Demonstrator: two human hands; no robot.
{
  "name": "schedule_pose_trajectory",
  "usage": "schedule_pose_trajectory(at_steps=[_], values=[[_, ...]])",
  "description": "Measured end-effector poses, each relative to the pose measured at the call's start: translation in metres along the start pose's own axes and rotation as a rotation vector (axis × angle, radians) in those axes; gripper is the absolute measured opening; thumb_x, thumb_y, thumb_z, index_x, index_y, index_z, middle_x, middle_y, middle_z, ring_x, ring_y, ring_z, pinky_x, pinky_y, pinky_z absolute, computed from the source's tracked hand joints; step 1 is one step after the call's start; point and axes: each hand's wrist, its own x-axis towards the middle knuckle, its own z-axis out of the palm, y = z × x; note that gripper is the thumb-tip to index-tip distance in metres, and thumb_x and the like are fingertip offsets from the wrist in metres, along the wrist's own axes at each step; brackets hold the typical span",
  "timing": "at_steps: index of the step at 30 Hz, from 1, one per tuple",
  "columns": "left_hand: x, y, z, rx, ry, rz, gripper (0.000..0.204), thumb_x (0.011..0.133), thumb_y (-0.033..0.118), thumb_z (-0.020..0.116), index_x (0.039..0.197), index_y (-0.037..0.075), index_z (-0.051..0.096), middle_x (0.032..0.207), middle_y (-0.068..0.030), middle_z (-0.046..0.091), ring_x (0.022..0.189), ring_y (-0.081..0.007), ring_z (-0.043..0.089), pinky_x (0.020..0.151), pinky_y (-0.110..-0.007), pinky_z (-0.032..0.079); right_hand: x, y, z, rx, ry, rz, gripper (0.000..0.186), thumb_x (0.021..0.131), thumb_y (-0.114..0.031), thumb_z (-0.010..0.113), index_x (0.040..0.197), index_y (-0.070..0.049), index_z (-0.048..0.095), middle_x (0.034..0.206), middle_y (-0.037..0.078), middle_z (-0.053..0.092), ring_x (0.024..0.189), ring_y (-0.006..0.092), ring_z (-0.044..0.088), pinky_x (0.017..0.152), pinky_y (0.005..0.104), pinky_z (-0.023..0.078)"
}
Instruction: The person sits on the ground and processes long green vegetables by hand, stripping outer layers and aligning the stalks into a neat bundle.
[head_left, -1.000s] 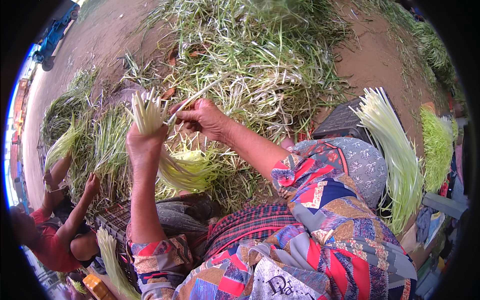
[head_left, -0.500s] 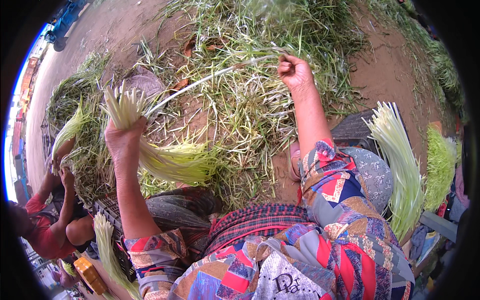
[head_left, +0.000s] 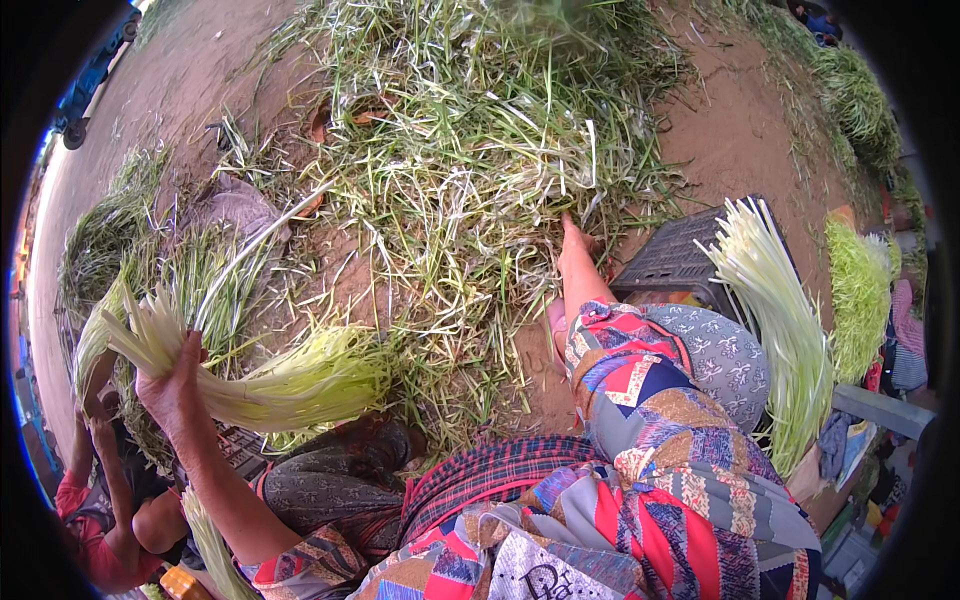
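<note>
My left hand point(head_left: 178, 385) is closed round a thick bunch of white-stemmed, yellow-green stalks point(head_left: 290, 390) at the left. The white ends point up and to the left, while the leafy ends hang right, over my knee. One longer white stalk point(head_left: 265, 240) slants up and to the right from beside that hand. My right hand point(head_left: 572, 245) reaches down to the near edge of a big heap of loose green leaves and stalks point(head_left: 470, 170). Its fingers are partly hidden, and whether they grip anything is unclear.
On a black crate point(head_left: 675, 255) at my right lies another bunch of pale stalks point(head_left: 785, 340). Farther right is a bright green bundle point(head_left: 860, 290). At the lower left, a person in red point(head_left: 95, 540) handles stalks point(head_left: 95, 345). A grey cloth point(head_left: 235, 210) lies near the heap.
My right hand has let go of the long stalk's far end and dropped toward the heap. My left hand has moved left and down with the bunch.
</note>
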Motion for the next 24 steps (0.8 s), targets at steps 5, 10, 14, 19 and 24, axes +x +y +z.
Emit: schedule_pose_trajectory(at_steps=[5,10,14,19,24], values=[[-0.001,0.003,0.009,-0.021,-0.057,0.031,0.026,0.075,0.010,0.073,0.098,0.000,0.064,0.079,-0.0038,0.063,0.067,-0.0117,0.058,0.064,-0.024,0.046,0.025,0.019,0.012,0.483,-0.373,0.239,0.037,0.085,-0.026,0.063,0.108,0.002,0.057,0.101,0.019,0.064,0.093,0.0344,0.062,0.084,0.0479,0.050],[-0.003,0.009,0.015,-0.033,-0.078,0.009,0.022,0.076,0.002,0.071,0.097,0.000,0.065,0.081,-0.0018,0.063,0.070,-0.0094,0.058,0.064,-0.024,0.046,0.040,0.029,0.025,0.563,-0.592,0.441,0.029,0.089,-0.023,0.057,0.106,0.000,0.058,0.100,0.018,0.065,0.086,0.0334,0.065,0.076,0.0506,0.055],[-0.005,0.016,0.020,-0.021,-0.089,0.017,0.026,0.076,0.002,0.071,0.100,0.001,0.064,0.083,-0.0019,0.064,0.071,-0.0100,0.058,0.066,-0.024,0.046,0.026,0.037,0.035,0.531,-0.671,0.420,0.025,0.087,-0.018,0.059,0.103,0.001,0.058,0.094,0.017,0.065,0.078,0.0308,0.067,0.067,0.0485,0.058],[-0.010,0.021,0.024,0.009,-0.095,0.033,0.028,0.076,0.004,0.070,0.103,0.002,0.063,0.084,-0.0028,0.064,0.074,-0.0109,0.058,0.066,-0.026,0.047,-0.039,0.075,0.039,0.210,-0.483,0.079,0.033,0.072,-0.006,0.069,0.096,0.014,0.055,0.085,0.016,0.062,0.070,0.0239,0.061,0.059,0.0367,0.051],[-0.016,0.027,0.027,0.010,-0.087,0.001,0.028,0.074,0.007,0.071,0.101,0.002,0.064,0.082,-0.0036,0.065,0.072,-0.0111,0.059,0.065,-0.027,0.047,-0.084,0.127,0.029,-0.269,-0.526,-0.033,0.034,0.067,-0.010,0.069,0.089,0.014,0.060,0.089,0.019,0.063,0.076,0.0230,0.061,0.068,0.0345,0.048]])
